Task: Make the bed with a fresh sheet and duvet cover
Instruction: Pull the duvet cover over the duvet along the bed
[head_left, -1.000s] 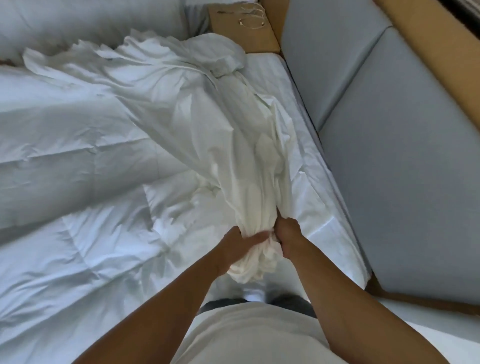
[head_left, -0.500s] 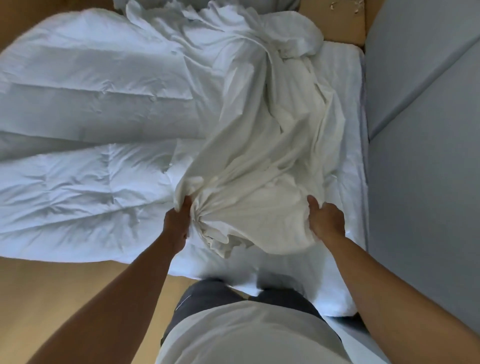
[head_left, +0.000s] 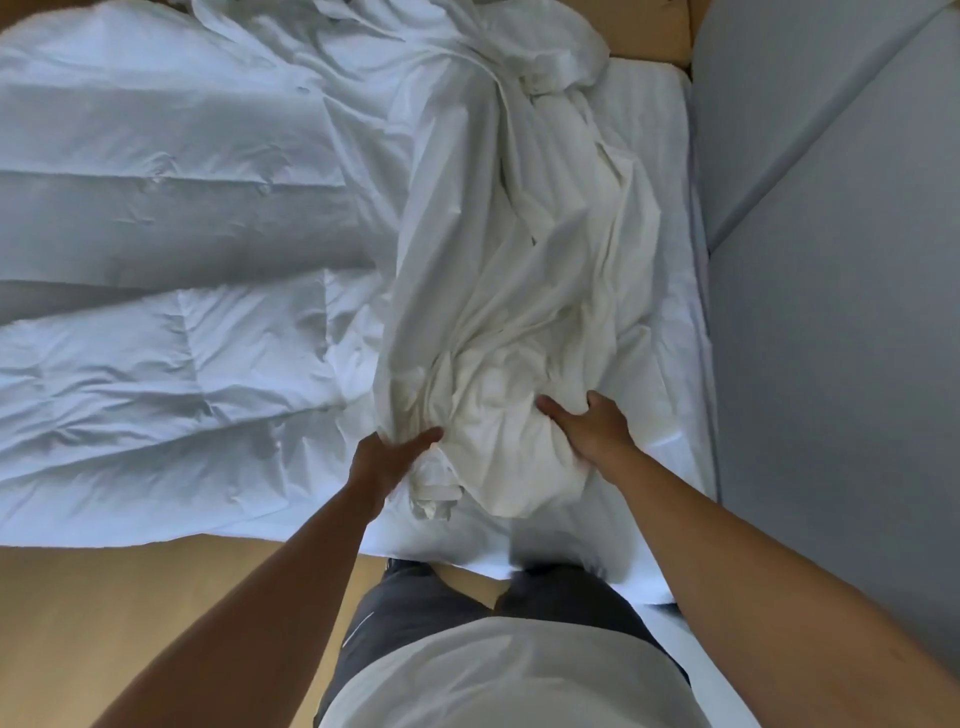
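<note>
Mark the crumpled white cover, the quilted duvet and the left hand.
crumpled white cover (head_left: 498, 415), head view, on its bunched near end.
quilted duvet (head_left: 156, 374), head view, on a stitched panel left of the cover.
left hand (head_left: 387, 460), head view, on the back of the hand, which grips the cover.

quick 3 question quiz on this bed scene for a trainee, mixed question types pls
1. True or false: the left hand and the right hand both grip the crumpled white cloth bundle.
2. What lies spread on the bed to the person's left of the bundle? A) a quilted white duvet B) a folded grey towel C) a stack of pillows
3. Fill in: the grey padded panel runs along the bed on the person's ____ side.

Key: 1 true; 2 A; 3 right
</note>
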